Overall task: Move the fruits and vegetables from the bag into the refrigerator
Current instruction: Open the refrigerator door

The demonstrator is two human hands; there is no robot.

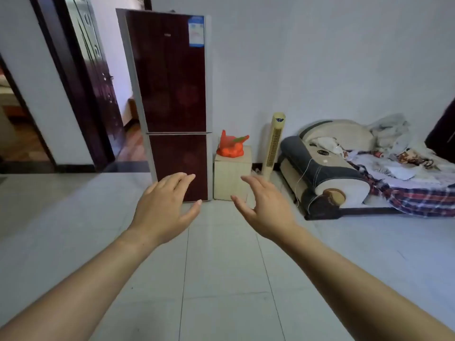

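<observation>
Left grip and right grip, both bare hands, hung out in front of the person with fingers spread and only loosely bent, palms turned partly towards each other, and neither had hold of anything. Beneath them ran the pale tiled floor. Beyond the fingertips stood the refrigerator, tall and dark red with grey edges, its upper and lower doors both closed and a blue-and-white label near the top right corner. Just to its right a cream box sat on the floor, and on top of that was the orange-red bag, bulging at the bottom, with something green poking out near its top; what was inside I could not make out. Next along, a slim cream tower fan stood by the white wall, and past it a sofa was heaped with clothes and a plaid cloth. Off to the left of the refrigerator a dark wooden door stood open.
</observation>
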